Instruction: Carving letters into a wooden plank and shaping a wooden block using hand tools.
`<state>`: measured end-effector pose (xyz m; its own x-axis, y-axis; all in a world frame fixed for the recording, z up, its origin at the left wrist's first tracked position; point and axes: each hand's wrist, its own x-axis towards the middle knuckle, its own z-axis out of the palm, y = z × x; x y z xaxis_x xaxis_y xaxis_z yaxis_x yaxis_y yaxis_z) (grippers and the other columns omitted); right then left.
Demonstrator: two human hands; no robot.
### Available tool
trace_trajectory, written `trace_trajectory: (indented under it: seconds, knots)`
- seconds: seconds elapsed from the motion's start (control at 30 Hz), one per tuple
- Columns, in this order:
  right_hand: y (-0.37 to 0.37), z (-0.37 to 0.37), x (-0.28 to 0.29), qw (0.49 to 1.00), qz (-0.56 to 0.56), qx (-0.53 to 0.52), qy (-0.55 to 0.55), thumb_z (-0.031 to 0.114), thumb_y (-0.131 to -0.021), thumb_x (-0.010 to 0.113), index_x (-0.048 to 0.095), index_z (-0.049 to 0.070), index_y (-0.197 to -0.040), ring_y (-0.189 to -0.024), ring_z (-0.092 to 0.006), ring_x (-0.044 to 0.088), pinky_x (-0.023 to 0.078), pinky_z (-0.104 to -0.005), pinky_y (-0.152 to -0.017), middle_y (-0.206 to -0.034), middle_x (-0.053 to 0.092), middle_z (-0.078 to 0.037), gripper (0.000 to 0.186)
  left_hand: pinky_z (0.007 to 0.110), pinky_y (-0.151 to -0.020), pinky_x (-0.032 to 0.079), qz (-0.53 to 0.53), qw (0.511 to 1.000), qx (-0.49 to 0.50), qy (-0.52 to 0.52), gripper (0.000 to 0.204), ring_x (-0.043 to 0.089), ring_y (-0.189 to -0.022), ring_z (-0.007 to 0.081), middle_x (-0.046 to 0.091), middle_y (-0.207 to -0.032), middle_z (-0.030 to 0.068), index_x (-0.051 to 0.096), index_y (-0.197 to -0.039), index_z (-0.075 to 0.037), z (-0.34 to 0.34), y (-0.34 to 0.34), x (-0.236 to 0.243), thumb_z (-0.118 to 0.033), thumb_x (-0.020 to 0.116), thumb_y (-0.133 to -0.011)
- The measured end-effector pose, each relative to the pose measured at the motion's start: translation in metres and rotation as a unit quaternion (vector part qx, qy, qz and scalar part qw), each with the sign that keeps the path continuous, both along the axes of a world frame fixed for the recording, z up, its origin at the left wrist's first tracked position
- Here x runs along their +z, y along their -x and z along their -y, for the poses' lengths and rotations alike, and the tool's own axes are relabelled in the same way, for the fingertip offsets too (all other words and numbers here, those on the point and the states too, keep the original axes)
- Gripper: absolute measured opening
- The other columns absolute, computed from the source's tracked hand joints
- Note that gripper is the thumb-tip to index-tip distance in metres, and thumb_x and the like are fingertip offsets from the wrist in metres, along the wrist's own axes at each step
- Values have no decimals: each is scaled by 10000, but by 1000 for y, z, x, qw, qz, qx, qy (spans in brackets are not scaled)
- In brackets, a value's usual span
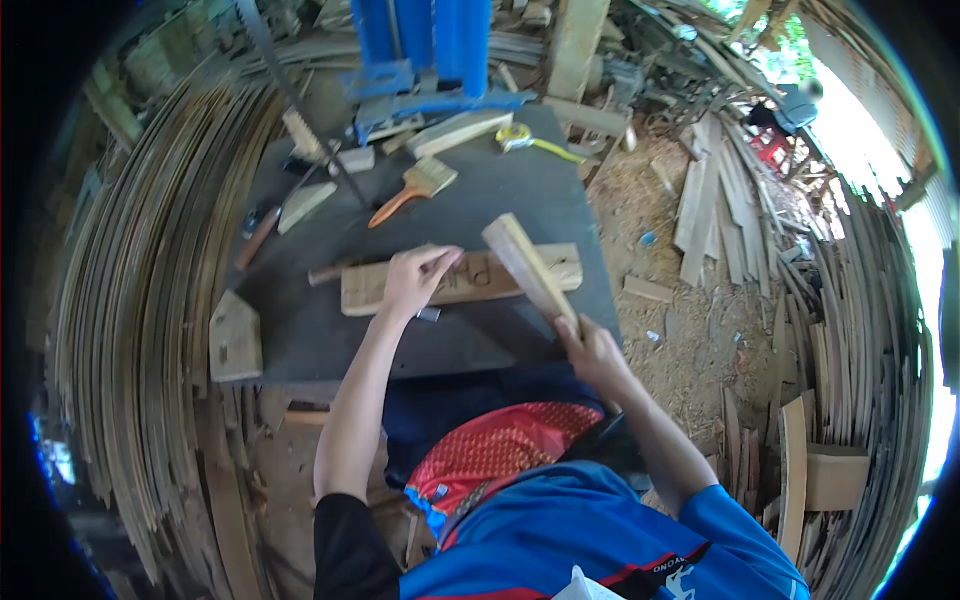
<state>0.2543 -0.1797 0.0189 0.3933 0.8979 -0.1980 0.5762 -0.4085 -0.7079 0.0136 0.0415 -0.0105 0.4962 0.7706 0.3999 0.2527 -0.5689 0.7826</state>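
Note:
My left hand point(425, 272) is over a light wooden board point(533, 267) with dark markings, lying on the dark worktable point(300, 340). Its fingers are pinched together; I cannot make out what, if anything, is between them. In my right hand point(585, 345) is a narrow wooden batten point(525, 258), held upward at a slant across the board's right part. A wooden-handled tool point(325, 272) pokes out past the board's left end, partly hidden. Below the board, near my left hand, lies a small metal piece point(428, 314).
A paintbrush point(415, 190), yellow tape measure point(515, 138), hand saw point(340, 170) and wood offcuts point(305, 205) are at the table's back. A notched block point(235, 340) sits front left. Blue metal equipment point(420, 50) stands behind. Stacked strips point(140, 300) and loose planks point(715, 200) flank the table.

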Motion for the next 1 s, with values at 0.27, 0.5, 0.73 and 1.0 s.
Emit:
trace_trajectory:
  seconds: [0.27,0.5,0.73,1.0]
  knots:
    - [-11,-9,-21,997,19,53,-43,426,-1076,523,596,-28,-1001,-869,-552,627,465,-616,-727,-833,644,-318,466,317,-647,538,-77,996,32,23,237,715,-671,210,797,-948,57,802,-1104,-144,-6,-4,-14,-323,684,-1003]
    - [-10,-8,-27,998,10,41,-44,493,-1079,509,602,-12,-889,-535,-265,624,478,-414,-538,-608,588,-121,548,334,-684,572,-94,994,46,-19,243,753,-745,235,791,-953,52,819,-1057,-170,0,-4,-10,-365,690,-991]
    - [-13,-3,-31,1000,-7,15,-18,514,-1079,515,597,-3,-878,-491,-161,575,449,-340,-477,-591,559,-66,560,385,-655,573,-149,985,51,-69,223,726,-712,278,778,-897,45,826,-1056,-214,7,-10,-12,-384,714,-964]
    - [-7,-8,-14,1000,-17,13,-7,490,-1054,548,632,-62,-942,-865,-541,659,504,-552,-734,-806,651,-344,569,373,-699,576,-125,986,58,-89,218,728,-831,264,749,-1013,-44,812,-1029,-195,10,-9,-8,-378,712,-965]
